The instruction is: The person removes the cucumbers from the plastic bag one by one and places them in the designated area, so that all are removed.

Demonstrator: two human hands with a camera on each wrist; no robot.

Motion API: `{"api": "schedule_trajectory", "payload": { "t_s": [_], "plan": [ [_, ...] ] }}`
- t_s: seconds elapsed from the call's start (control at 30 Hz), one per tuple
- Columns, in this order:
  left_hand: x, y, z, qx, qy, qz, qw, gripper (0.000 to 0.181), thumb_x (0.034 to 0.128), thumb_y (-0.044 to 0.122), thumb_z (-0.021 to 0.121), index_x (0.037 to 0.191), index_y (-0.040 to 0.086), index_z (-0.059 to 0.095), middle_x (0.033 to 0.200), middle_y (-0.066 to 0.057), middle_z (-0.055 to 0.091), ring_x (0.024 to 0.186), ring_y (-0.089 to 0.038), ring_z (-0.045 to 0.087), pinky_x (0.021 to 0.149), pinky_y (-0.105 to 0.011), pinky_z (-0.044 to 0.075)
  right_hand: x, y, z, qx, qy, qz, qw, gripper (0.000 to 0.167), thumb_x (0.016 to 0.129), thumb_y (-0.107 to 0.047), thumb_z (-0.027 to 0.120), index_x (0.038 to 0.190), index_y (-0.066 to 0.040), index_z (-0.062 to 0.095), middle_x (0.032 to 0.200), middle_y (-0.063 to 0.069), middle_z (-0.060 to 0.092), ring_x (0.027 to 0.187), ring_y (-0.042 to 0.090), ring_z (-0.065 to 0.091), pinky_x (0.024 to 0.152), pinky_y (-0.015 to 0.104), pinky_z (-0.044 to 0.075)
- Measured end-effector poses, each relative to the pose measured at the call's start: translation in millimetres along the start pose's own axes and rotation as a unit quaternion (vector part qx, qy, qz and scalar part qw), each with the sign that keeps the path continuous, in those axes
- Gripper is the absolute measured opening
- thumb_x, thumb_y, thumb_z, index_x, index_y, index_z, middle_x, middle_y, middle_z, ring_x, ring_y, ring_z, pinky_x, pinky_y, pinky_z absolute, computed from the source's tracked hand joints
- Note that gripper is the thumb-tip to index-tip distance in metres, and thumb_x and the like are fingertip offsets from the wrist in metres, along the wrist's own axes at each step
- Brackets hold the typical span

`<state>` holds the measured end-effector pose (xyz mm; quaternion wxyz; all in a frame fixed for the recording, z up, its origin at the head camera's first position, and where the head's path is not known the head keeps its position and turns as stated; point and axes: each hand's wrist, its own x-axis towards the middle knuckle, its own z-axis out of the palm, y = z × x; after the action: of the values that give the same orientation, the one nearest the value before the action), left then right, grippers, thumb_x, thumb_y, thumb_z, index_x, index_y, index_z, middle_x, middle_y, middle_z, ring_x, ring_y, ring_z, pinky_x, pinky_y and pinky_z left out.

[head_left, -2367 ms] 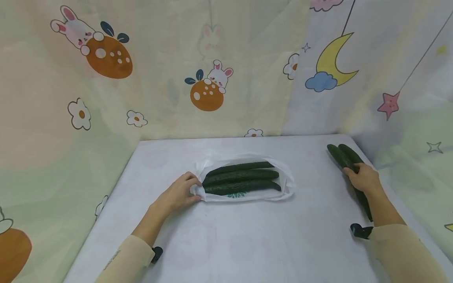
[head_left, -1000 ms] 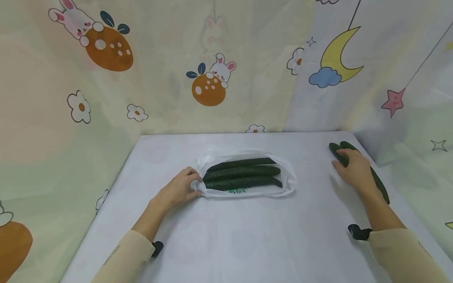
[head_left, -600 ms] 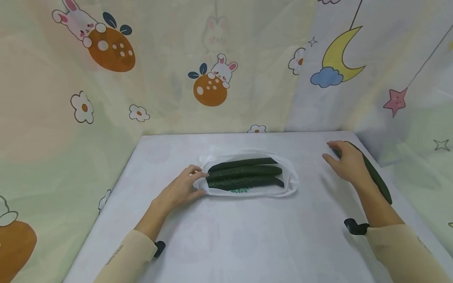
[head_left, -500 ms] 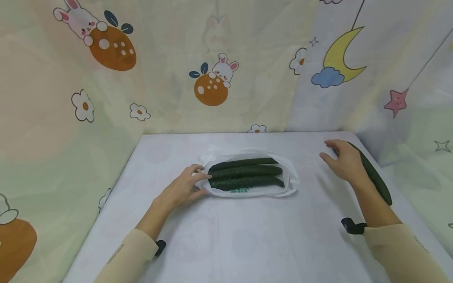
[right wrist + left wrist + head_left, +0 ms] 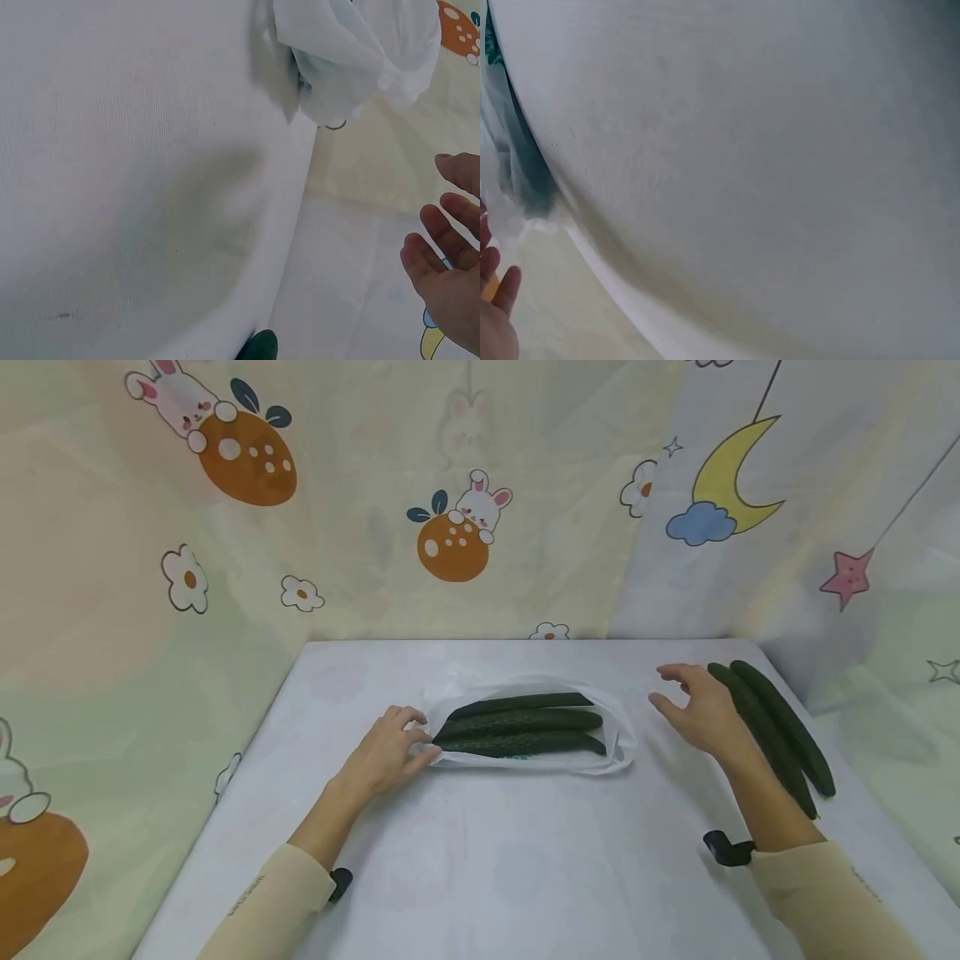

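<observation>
In the head view a white plastic bag [image 5: 617,752] lies mid-table with several dark green cucumbers [image 5: 525,722] visible in its opening. My left hand [image 5: 382,753] is at the bag's left end, fingers loosely bent; whether it grips the plastic is unclear. Two more cucumbers [image 5: 780,718] lie side by side at the table's right. Just left of them my right hand [image 5: 703,710] hovers with fingers spread, holding nothing. In the right wrist view that hand [image 5: 450,262] is empty, the bag [image 5: 360,60] above and a green cucumber tip [image 5: 259,346] below.
The table [image 5: 480,860] has a white cover. A curtain [image 5: 360,460] printed with rabbits, oranges, a moon and a star hangs behind it and along both sides. A small black device sits at each wrist.
My right hand has let go of the cucumbers at the right and moved left, away from them. My left hand has shifted its fingers slightly at the bag's end.
</observation>
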<state>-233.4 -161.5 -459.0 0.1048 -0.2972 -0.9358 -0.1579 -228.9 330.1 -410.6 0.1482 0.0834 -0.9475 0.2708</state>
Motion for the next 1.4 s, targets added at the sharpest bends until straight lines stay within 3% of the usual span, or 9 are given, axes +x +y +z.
{"api": "schedule_trajectory", "payload": {
  "t_s": [0.17, 0.4, 0.7, 0.8, 1.07, 1.4],
  "plan": [
    [1.9, 1.2, -0.2, 0.008, 0.024, 0.042, 0.9988, 0.010, 0.0886, 0.020, 0.081, 0.093, 0.010, 0.082, 0.115, -0.003, 0.064, 0.112, -0.025, 0.056, 0.098, -0.039, 0.051, -3.0, -9, 6, 0.007, -0.013, -0.006, 0.9999, 0.048, 0.098, -0.015, 0.070, 0.140, 0.002, 0.054, 0.134, 0.028, 0.056, 0.122, 0.049, 0.054, 0.100, 0.065, 0.047],
    [2.1, 1.0, -0.4, -0.033, 0.006, 0.083, 0.9960, 0.011, 0.0851, 0.005, 0.083, 0.092, 0.011, 0.078, 0.121, -0.009, 0.068, 0.114, -0.026, 0.066, 0.098, -0.036, 0.055, -2.8, -28, 11, 0.026, -0.023, -0.026, 0.9991, 0.050, 0.096, -0.014, 0.072, 0.141, 0.000, 0.054, 0.135, 0.026, 0.057, 0.125, 0.046, 0.055, 0.104, 0.061, 0.047],
    [-4.5, -2.8, -2.3, -0.032, -0.043, 0.041, 0.9977, 0.032, 0.0852, 0.004, 0.082, 0.115, 0.013, 0.076, 0.127, -0.011, 0.062, 0.120, -0.030, 0.061, 0.105, -0.043, 0.051, -0.3, -45, 30, 0.064, -0.033, -0.083, 0.9940, 0.051, 0.095, -0.015, 0.074, 0.140, 0.000, 0.055, 0.134, 0.021, 0.059, 0.126, 0.040, 0.056, 0.105, 0.058, 0.048],
    [-8.5, -5.2, -1.9, -0.033, -0.041, 0.038, 0.9979, 0.034, 0.0842, 0.005, 0.084, 0.116, 0.014, 0.076, 0.129, -0.011, 0.061, 0.120, -0.030, 0.060, 0.104, -0.043, 0.051, 2.6, -54, 35, 0.077, -0.041, -0.100, 0.9912, 0.053, 0.094, -0.015, 0.075, 0.140, 0.000, 0.055, 0.135, 0.019, 0.059, 0.127, 0.039, 0.056, 0.105, 0.058, 0.048],
    [-18.6, -7.8, 3.9, -0.028, -0.030, 0.049, 0.9980, 0.041, 0.0835, 0.007, 0.085, 0.121, 0.020, 0.075, 0.143, -0.010, 0.050, 0.124, -0.030, 0.060, 0.099, -0.042, 0.055, 3.8, -71, 44, 0.078, -0.086, -0.097, 0.9885, 0.058, 0.094, -0.021, 0.077, 0.144, -0.004, 0.053, 0.137, 0.017, 0.057, 0.128, 0.038, 0.055, 0.107, 0.054, 0.049],
    [-20.1, -8.7, 6.4, -0.025, -0.049, 0.043, 0.9975, 0.046, 0.0879, 0.009, 0.082, 0.130, 0.022, 0.069, 0.144, -0.006, 0.050, 0.127, -0.027, 0.058, 0.103, -0.041, 0.053, 1.6, -76, 50, 0.083, -0.083, -0.121, 0.9857, 0.059, 0.093, -0.024, 0.078, 0.143, -0.004, 0.055, 0.136, 0.016, 0.059, 0.125, 0.038, 0.057, 0.104, 0.056, 0.049]
  ]
}}
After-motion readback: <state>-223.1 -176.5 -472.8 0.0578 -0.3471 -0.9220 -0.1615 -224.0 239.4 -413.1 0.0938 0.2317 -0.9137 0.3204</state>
